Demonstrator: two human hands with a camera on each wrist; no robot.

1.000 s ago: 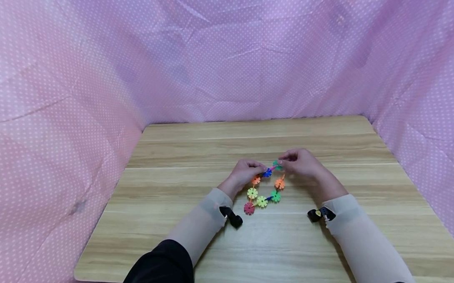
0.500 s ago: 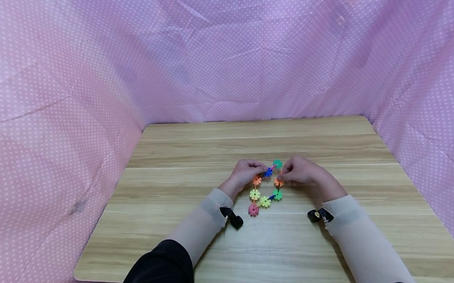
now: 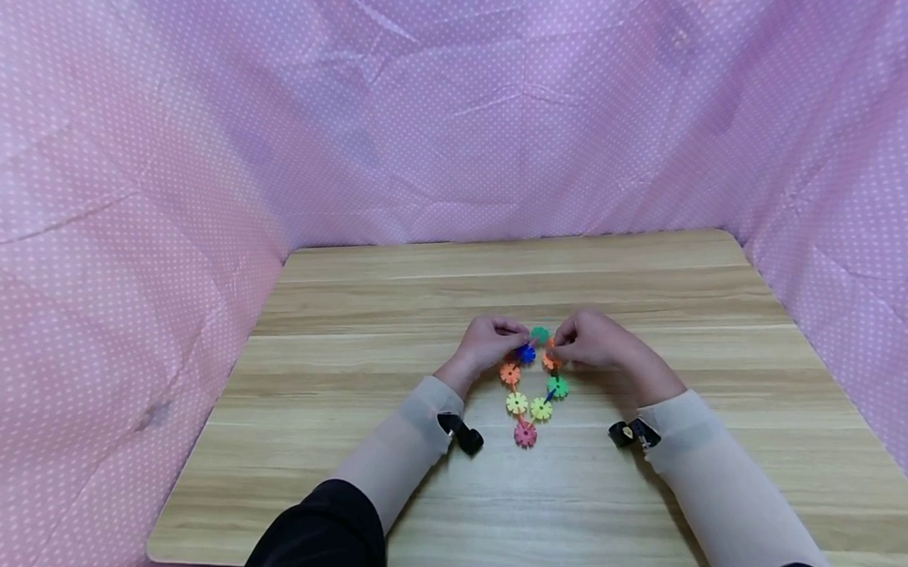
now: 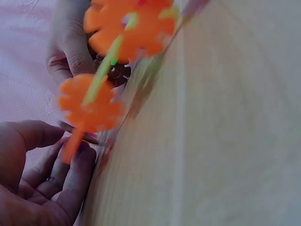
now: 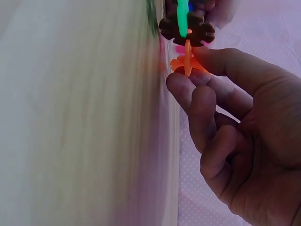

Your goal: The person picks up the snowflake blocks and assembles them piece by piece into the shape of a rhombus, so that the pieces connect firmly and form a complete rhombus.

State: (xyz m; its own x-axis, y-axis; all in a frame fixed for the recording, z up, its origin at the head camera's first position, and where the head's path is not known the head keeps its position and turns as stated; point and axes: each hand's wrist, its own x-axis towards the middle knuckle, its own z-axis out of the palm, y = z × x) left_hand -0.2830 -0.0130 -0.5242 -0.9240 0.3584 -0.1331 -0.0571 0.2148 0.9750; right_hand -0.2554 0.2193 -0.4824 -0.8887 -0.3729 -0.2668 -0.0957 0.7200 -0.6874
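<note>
A chain of snowflake-shaped interlocking plastic discs hangs in a loop between the hands in the head view. My left hand (image 3: 487,349) pinches it beside the blue disc (image 3: 526,354). A teal disc (image 3: 540,335) sits at the top, just right of the left fingertips. My right hand (image 3: 596,343) pinches an orange disc (image 5: 188,59) between thumb and fingertips; a brown disc (image 5: 202,33) is slotted beyond it. Below hang a green disc (image 3: 558,387), a yellow disc (image 3: 541,408) and a pink disc (image 3: 525,434). Whether teal and orange touch cannot be made out.
A wood-grain table (image 3: 347,338) lies under both hands. Pink dotted cloth (image 3: 460,108) hangs behind and at the sides. Black wrist cameras (image 3: 464,434) are strapped over the pale sleeves.
My right hand has left the teal disc, moved down and taken the orange disc at the other end. The ends have drawn closer, and the chain's bottom has swung right.
</note>
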